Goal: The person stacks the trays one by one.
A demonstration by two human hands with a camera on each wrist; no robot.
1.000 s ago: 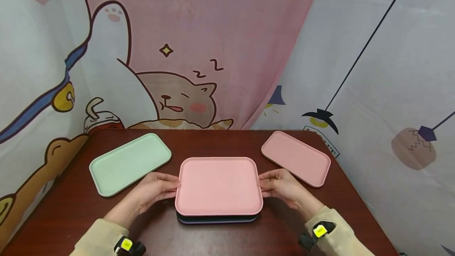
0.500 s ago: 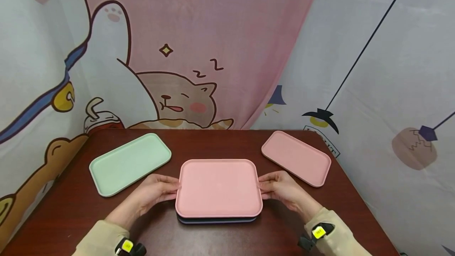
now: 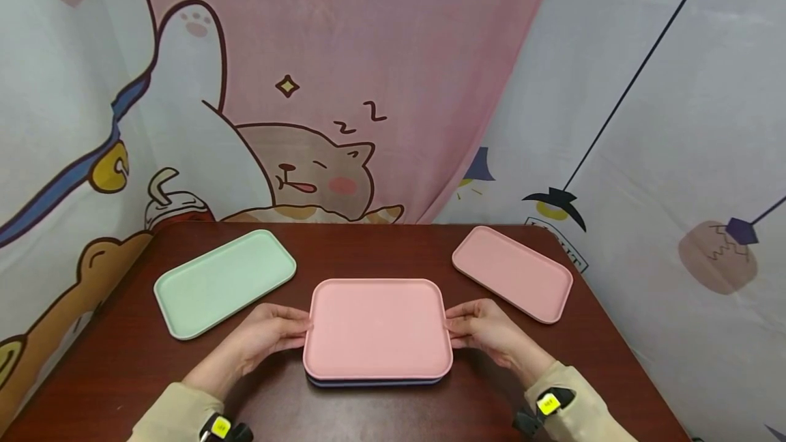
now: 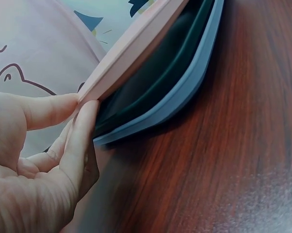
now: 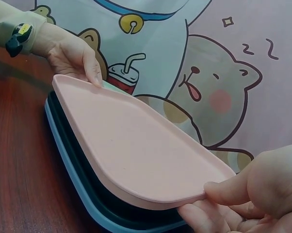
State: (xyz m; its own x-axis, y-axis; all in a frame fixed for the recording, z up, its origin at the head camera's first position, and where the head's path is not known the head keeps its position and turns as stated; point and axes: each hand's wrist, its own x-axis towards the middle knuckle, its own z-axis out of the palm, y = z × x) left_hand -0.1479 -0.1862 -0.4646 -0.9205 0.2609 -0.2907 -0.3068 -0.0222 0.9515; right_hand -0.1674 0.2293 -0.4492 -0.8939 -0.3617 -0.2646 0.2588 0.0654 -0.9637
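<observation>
Pink and large, the top tray point(image 3: 377, 329) is narrowly pinched at its two ends by your left hand point(image 3: 260, 334) and right hand point(image 3: 493, 334). Below it, across a visible gap, the dark green tray point(image 4: 182, 58) already sits in the blue-grey tray point(image 4: 187, 88) on the table point(image 3: 374, 247); the pink one looks not yet seated. The mint tray point(image 3: 224, 285) and narrow pink tray point(image 3: 512, 275) lie to either side, untouched.

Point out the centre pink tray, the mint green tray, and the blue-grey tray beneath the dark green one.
Centre pink tray point(image 3: 377, 328): head view, middle of its flat surface.
Mint green tray point(image 3: 224, 285): head view, middle of its flat surface.
Blue-grey tray point(image 4: 187, 90): left wrist view, outer side wall.
</observation>
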